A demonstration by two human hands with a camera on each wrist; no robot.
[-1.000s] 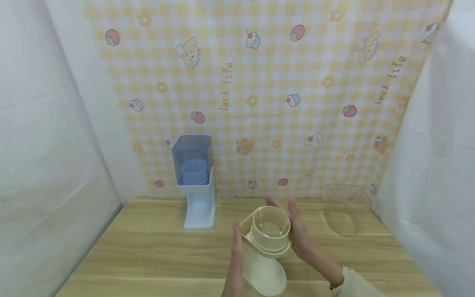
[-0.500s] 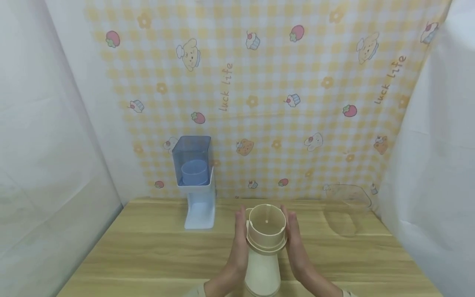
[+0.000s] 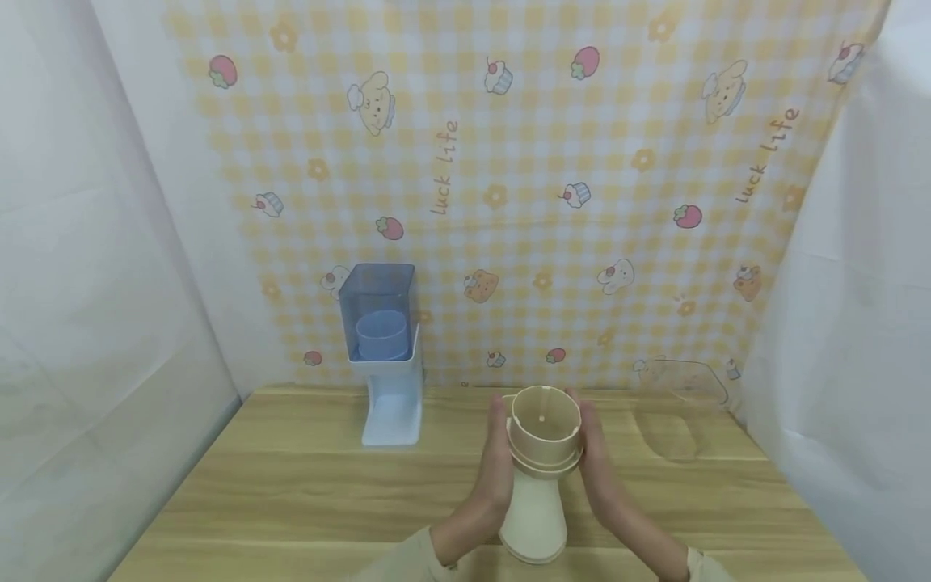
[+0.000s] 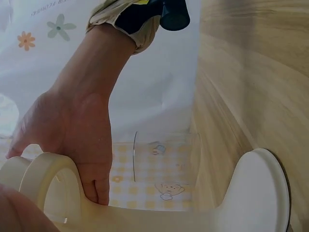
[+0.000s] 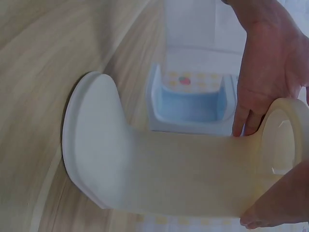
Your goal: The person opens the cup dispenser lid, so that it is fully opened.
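A cream plastic dispenser stand, with a round collar on top and a curved back running down to a flat rounded foot, stands upright near the table's front. My left hand holds the collar from the left, its fingers pointing away along the side. My right hand grips the opposite side in the same way. In the left wrist view, the right hand has its thumb at the collar and its fingers by the back. The right wrist view shows the foot on the wood.
A white stand with a translucent blue box on it is at the back left of the wooden table. At the back right there is a clear plastic container. A checked cloth hangs behind, with white sheets at both sides.
The cream stand has turned from slanted to facing straight, then shifted slightly right and away from me. Both hands moved with it, after the left hand came fully alongside the collar.
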